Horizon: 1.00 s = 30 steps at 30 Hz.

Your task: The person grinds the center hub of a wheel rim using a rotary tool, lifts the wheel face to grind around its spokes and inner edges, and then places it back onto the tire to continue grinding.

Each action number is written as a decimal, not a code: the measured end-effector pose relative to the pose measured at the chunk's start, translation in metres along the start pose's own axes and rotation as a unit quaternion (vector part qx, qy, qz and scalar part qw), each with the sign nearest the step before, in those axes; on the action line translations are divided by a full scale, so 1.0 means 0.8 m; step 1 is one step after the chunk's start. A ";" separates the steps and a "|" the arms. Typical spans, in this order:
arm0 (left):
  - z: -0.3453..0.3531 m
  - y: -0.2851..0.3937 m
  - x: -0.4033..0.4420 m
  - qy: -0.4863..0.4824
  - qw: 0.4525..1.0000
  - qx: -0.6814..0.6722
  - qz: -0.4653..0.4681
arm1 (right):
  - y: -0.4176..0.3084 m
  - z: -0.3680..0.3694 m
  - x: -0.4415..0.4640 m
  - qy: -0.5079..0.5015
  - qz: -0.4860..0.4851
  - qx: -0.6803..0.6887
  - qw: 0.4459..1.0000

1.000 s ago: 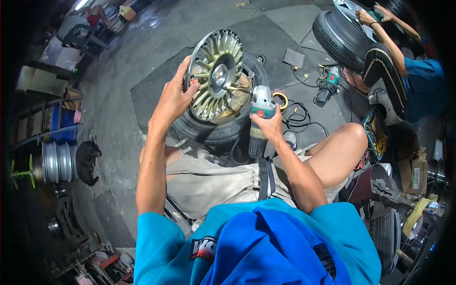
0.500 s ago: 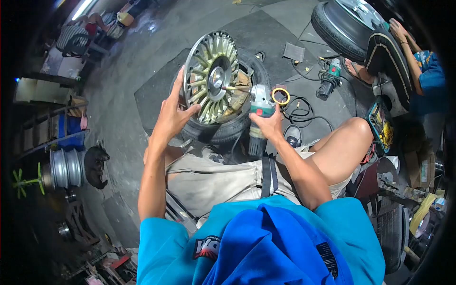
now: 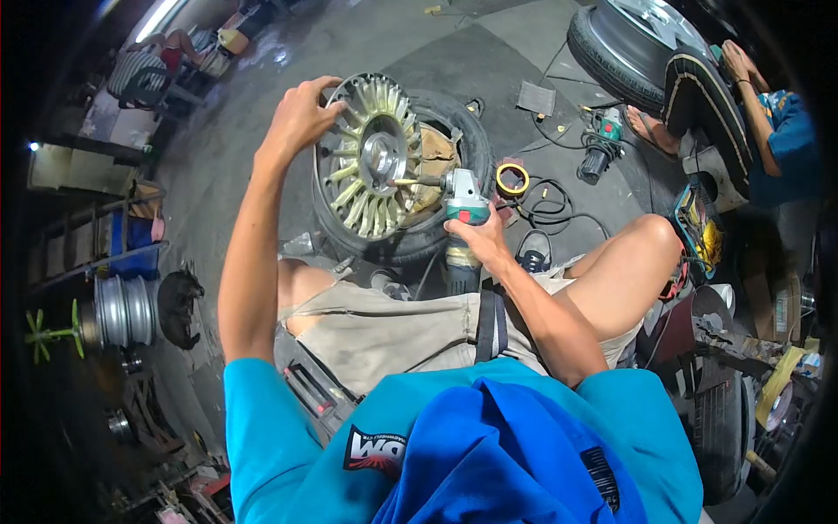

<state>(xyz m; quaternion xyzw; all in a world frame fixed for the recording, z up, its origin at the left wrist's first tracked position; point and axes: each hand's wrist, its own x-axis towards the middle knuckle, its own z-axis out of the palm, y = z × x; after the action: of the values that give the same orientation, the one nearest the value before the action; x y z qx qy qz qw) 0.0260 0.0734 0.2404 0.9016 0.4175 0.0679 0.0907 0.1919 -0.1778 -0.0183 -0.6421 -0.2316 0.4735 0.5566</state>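
A multi-spoke wheel rim (image 3: 381, 155) stands tilted over a tire (image 3: 474, 131) lying on the floor. My left hand (image 3: 305, 115) is closed on the rim's upper left edge. In my right hand (image 3: 485, 241) is a green and grey angle grinder (image 3: 466, 203), gripped round its body. A pointed, yellowish bit (image 3: 417, 182) sticks out from the grinder's head toward the hub and spokes; whether it touches them I cannot tell. Brown paper-like material (image 3: 439, 150) shows inside the tire behind the rim.
A yellow ring (image 3: 512, 179) and coiled black cable (image 3: 550, 201) lie right of the tire. Farther right is a second grinder (image 3: 602, 144). Another person's hands (image 3: 740, 61) are beside a large wheel (image 3: 620, 52). Silver rims (image 3: 125, 310) and a dark animal (image 3: 181, 308) are at left.
My left hand has shifted from the rim's lower left side up to its top left edge. The rim has moved down and left, and the grinder slightly down and left with my right hand.
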 end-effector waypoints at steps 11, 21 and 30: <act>0.106 -0.141 -0.007 0.142 0.923 -0.344 -0.095 | -0.025 0.000 0.047 0.065 -0.126 -0.155 0.978; 0.110 -0.114 -0.041 0.166 0.911 -0.373 -0.062 | -0.055 0.040 0.054 0.069 -0.078 -0.193 0.976; 0.110 -0.107 -0.032 0.195 0.922 -0.332 -0.034 | -0.057 0.030 0.047 0.122 -0.139 -0.192 0.964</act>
<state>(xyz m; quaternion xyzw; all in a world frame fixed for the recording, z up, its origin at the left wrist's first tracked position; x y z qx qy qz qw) -0.0369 0.0988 0.1347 0.7741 0.4110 0.3737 0.3037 0.1982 -0.1223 0.0125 -0.7512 -0.3353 0.2564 0.5076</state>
